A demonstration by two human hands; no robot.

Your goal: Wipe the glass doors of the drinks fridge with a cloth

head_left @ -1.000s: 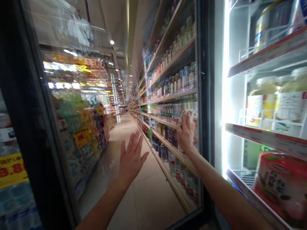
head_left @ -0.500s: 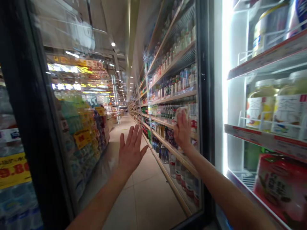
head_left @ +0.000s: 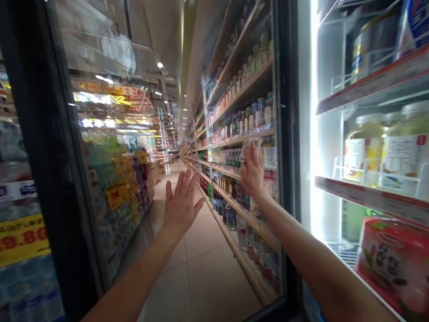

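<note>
In the head view a glass door [head_left: 208,286] with a black frame [head_left: 288,134] stands in front of me. My left hand [head_left: 180,203] is spread with its palm toward the pane and its fingers apart, holding nothing; it appears to rest on the glass. Farther right, my right hand [head_left: 252,172] presses a pale cloth [head_left: 252,144] to the pane. Part of the cloth shows above and around the fingertips, and the rest is hidden under the hand.
At right, a lit cooler shelf [head_left: 368,192] carries yellow drink bottles [head_left: 363,147], with a red package [head_left: 392,264] below. Through or in the glass appear rows of bottles and an aisle floor [head_left: 174,277]. A yellow price sign [head_left: 23,239] is at far left.
My right hand has moved slightly up and to the left with the cloth. The left hand stays spread in nearly the same place, and the view has shifted a little.
</note>
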